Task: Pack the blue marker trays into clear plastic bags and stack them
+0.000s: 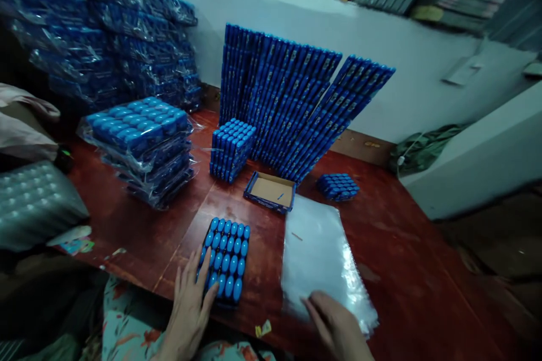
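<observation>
A flat pack of blue oval pieces (230, 262) in rows lies near the table's front edge. My left hand (191, 299) rests on its left side with the fingers spread. To the right lies a stack of clear plastic bags (315, 254). Over its lower end is my right hand (332, 321), its fingers curled together; whether a bag's edge is between them is too blurred to tell. Behind the pack sits a shallow open box (271, 189) with a small blue strip inside.
Plastic-wrapped packs (141, 146) are piled on the left, with a taller wrapped heap (127, 34) behind. Tall blue stacks (288, 96) lean by the wall. A small blue block (232, 149) and a low blue pack (339, 186) stand on the red table (406, 271).
</observation>
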Motion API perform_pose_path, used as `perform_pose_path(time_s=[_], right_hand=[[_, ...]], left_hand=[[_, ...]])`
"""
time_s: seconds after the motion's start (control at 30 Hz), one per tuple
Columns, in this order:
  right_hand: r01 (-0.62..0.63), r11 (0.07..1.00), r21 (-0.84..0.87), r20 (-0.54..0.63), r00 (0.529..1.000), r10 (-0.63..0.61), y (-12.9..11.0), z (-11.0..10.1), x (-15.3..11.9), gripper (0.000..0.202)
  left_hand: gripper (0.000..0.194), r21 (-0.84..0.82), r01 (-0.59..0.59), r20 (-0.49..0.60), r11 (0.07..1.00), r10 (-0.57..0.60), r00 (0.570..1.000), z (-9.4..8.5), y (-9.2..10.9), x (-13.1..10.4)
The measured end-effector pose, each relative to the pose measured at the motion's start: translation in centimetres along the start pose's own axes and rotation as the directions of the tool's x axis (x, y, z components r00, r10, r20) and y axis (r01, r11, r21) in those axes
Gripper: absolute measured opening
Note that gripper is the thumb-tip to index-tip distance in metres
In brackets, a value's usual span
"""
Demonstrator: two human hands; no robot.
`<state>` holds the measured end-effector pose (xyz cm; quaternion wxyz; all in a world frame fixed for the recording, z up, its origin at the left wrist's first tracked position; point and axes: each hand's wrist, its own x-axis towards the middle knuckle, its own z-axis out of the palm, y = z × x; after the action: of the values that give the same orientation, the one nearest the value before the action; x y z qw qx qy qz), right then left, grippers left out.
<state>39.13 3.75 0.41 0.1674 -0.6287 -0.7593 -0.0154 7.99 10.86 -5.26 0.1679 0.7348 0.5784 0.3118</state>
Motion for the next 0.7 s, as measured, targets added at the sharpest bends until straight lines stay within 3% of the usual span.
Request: perform_pose_path(time_s=[0.07, 0.13, 0.2, 0.27, 0.33, 0.4, 0.5, 0.57, 0.63, 0.7], right_hand=[[-0.032, 0.997, -0.075, 0.054, 0.998, 0.036, 2.3, -0.1, 4.7, 0.015], [-0.138, 0.965, -0.225, 0.181, 0.967, 0.181, 5.0, -0.1, 8.2, 0.016], [-0.195, 0.949, -0.249, 0.362, 0.890, 0.278, 7.7, 0.4, 9.7, 0.034], [-0.212, 0.975, -0.072, 0.492, 0.842, 0.220, 9.6, 1.5, 9.2, 0.050], [-0.259, 0.950, 0.176, 0.437, 0.885, 0.161, 10.3, 3.1, 7.6, 0.049], [-0.349, 0.869, 0.349, 0.242, 0.930, 0.277, 10.1, 4.6, 5.8, 0.040], [-0.458, 0.754, 0.470, 0.044, 0.866, 0.498, 9.4, 6.1, 4.4, 0.045], [-0.491, 0.716, 0.496, 0.029, 0.834, 0.552, 9.2, 6.1, 4.5, 0.049], [-0.497, 0.698, 0.516, 0.040, 0.828, 0.560, 9.0, 5.3, 5.3, 0.051], [-0.475, 0.701, 0.532, 0.083, 0.854, 0.514, 8.4, 4.0, 6.3, 0.050]], left_hand=[[0.057, -0.109, 0.070, 0.020, 0.992, -0.068, 0.997, -0.6, -0.4, 0.3], [0.054, -0.212, 0.165, 0.046, 0.963, -0.159, 0.986, -1.4, -1.0, 0.4], [0.054, -0.304, 0.250, 0.078, 0.919, -0.238, 0.968, -2.2, -1.5, 0.0], [0.055, -0.377, 0.344, 0.107, 0.860, -0.328, 0.939, -2.9, -1.9, -0.7], [0.056, -0.429, 0.426, 0.133, 0.797, -0.410, 0.902, -3.2, -2.1, -1.3], [0.054, -0.463, 0.439, 0.109, 0.770, -0.442, 0.890, -3.4, -1.9, -1.6], [0.045, -0.467, 0.311, -0.070, 0.828, -0.386, 0.920, -3.9, -1.2, -0.9], [0.038, -0.414, 0.169, -0.248, 0.895, -0.289, 0.925, -4.7, -0.4, 0.4], [0.036, -0.321, 0.012, -0.403, 0.947, -0.148, 0.903, -5.6, 1.0, 1.7], [0.043, -0.208, -0.166, -0.441, 0.964, 0.059, 0.896, -6.4, 2.8, 2.9]])
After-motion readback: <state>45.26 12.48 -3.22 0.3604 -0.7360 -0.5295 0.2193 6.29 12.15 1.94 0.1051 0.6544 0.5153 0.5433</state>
